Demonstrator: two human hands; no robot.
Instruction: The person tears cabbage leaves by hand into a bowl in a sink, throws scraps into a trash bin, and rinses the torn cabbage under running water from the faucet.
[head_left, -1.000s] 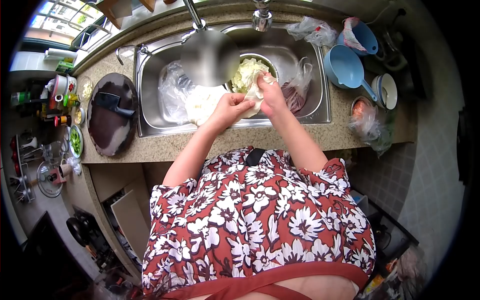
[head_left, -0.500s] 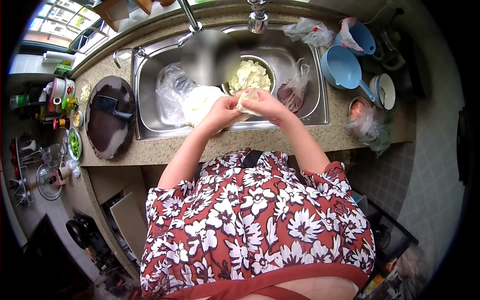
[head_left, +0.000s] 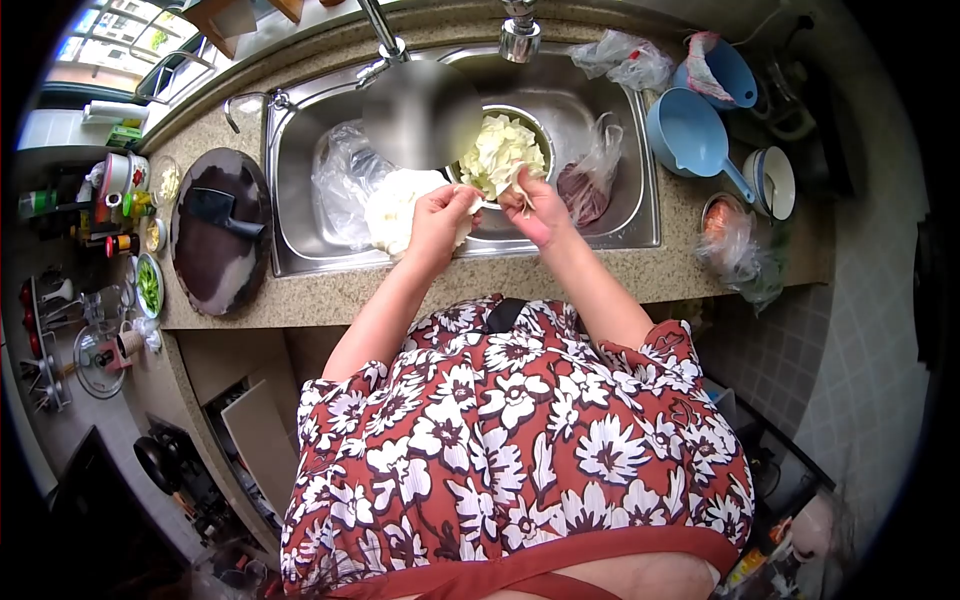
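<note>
Over the sink's front edge, my left hand (head_left: pixel 440 222) pinches a pale cabbage leaf piece (head_left: pixel 463 232). Close by on the right, my right hand (head_left: pixel 541 210) is closed on another small pale leaf piece (head_left: pixel 522 190). Just beyond both hands stands a metal bowl (head_left: pixel 549 147) heaped with torn cabbage leaves (head_left: pixel 503 152). A large pale cabbage (head_left: pixel 398 208) rests left of my left hand, beside a clear plastic bag (head_left: pixel 343 180). Right of the bowl lies a clear bag with something dark red (head_left: pixel 583 190) in the sink.
The steel sink (head_left: pixel 655 225) is set in a speckled counter (head_left: pixel 350 300). A cleaver (head_left: pixel 222 210) lies on a dark round board (head_left: pixel 215 275) at the left. Blue colanders (head_left: pixel 688 135), a white bowl (head_left: pixel 776 185) and bagged food (head_left: pixel 728 240) stand right. A blurred patch hides part of the sink.
My hands came together over the leaf, then moved apart with a piece in each. The right hand is now nearer the bowl's front rim.
</note>
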